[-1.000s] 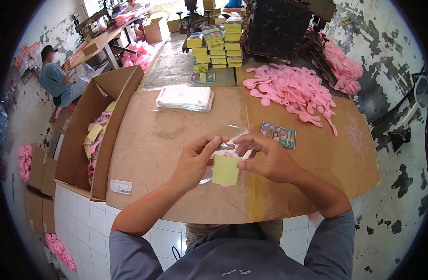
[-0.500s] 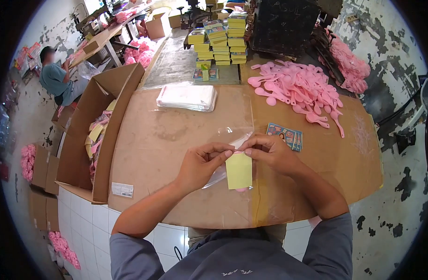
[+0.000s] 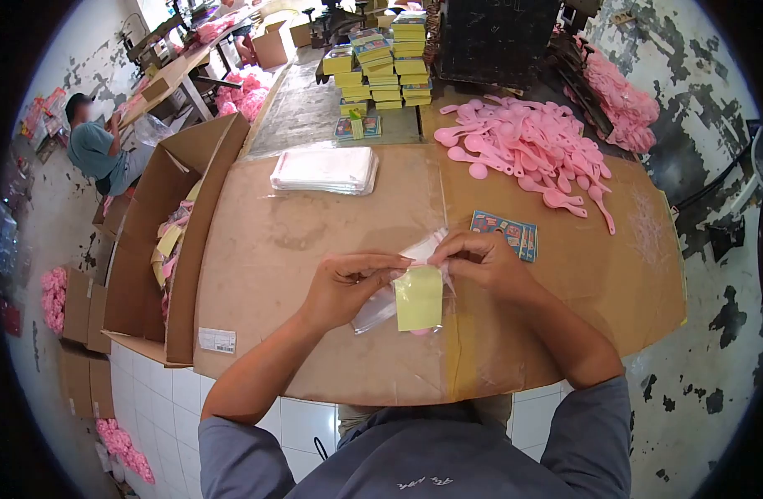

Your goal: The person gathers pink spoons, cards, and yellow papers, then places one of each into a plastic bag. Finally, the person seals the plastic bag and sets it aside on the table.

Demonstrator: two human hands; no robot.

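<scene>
While pinching the clear plastic bag (image 3: 376, 311) betw. thumb + fingers of the L hand (image 3: 345, 287), grips it w/ the R hand (image 3: 488, 263) too, also closed, close alongside. Has the yellow card (image 3: 419, 299) right below both hands, over near part of the cardboard-covered counter (image 3: 261, 274); can't tell if fully in bag. Shows a pink bit (image 3: 420, 332) under card's bottom edge. Has blue printed cards (image 3: 508, 236) just past the R hand, pink plastic spoons (image 3: 531, 145) heaped farther back on R, pile of clear bags (image 3: 325, 170) back L of ctr., stacks of yellow-edged cards (image 3: 377, 75) at far end, open cardboard box (image 3: 194, 274) w/ pink/yellow contents along L side.
</scene>
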